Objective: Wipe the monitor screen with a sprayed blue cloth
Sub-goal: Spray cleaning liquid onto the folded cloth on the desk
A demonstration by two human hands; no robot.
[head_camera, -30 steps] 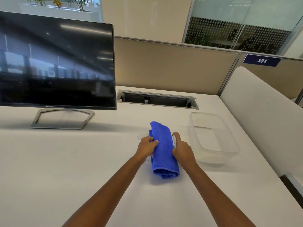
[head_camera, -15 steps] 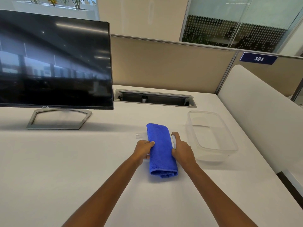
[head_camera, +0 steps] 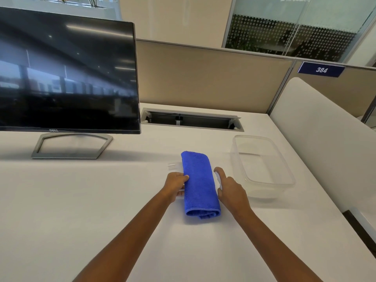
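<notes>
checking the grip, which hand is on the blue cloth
The left hand: it pinches the blue cloth at its left edge, while the right hand grips a small white bottle beside it.

monitor (head_camera: 67, 76): left side cut off by frame edge
right hand (head_camera: 232, 190): white object (head_camera: 218, 180) in grip mostly covered, type unclear
left hand (head_camera: 176, 185): fingers hidden under blue cloth (head_camera: 200, 184) edge
clear item (head_camera: 172, 165) beside cloth: too faint to identify
forearms (head_camera: 126, 241): cut off at bottom edge

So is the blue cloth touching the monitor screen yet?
No, the folded blue cloth lies on the white desk, in front of the Dell monitor and apart from it.
</notes>
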